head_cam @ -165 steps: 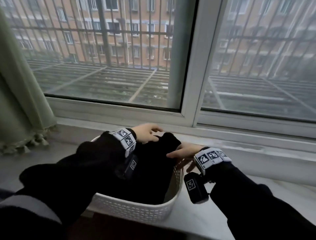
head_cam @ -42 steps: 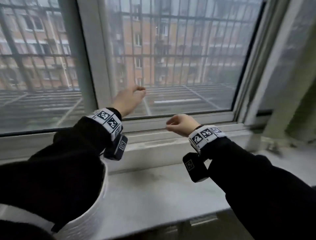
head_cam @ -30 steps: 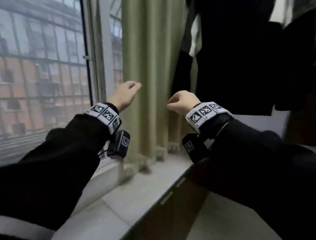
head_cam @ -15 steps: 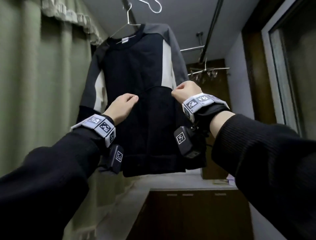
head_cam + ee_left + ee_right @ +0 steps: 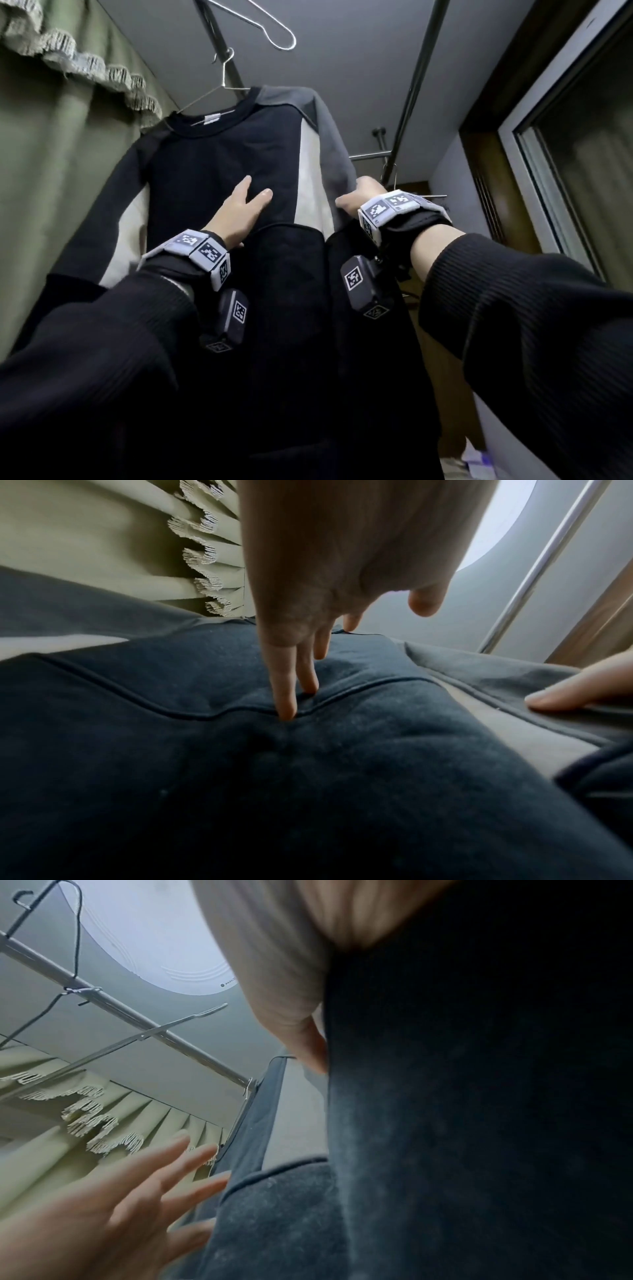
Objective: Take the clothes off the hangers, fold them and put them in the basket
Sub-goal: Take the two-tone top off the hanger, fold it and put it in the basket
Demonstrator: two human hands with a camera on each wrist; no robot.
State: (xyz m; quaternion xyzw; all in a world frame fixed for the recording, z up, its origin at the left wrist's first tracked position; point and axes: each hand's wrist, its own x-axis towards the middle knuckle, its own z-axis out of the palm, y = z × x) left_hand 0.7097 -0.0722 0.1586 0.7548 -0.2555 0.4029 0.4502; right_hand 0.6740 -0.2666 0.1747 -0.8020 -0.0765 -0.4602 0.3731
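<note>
Left hand (image 5: 239, 209) is laid flat, fingers straight, against the chest of the dark sweatshirt (image 5: 219, 154) — hung overhead on a wire hanger (image 5: 219, 90). Its right sleeve edge is gripped by the right hand (image 5: 359, 198), thumb on the front.

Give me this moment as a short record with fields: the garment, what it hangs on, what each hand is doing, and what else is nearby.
garment: dark sweatshirt with grey shoulders and pale side panels
hung on: wire hanger, on an overhead rail
left hand: fingers straight, flat against the sweatshirt's chest
right hand: at the sweatshirt's grey sleeve; grip cannot be told
spare hanger: empty wire hanger on the same rail
nearby: green curtain at the left
task state: sweatshirt not yet off its hanger
</note>
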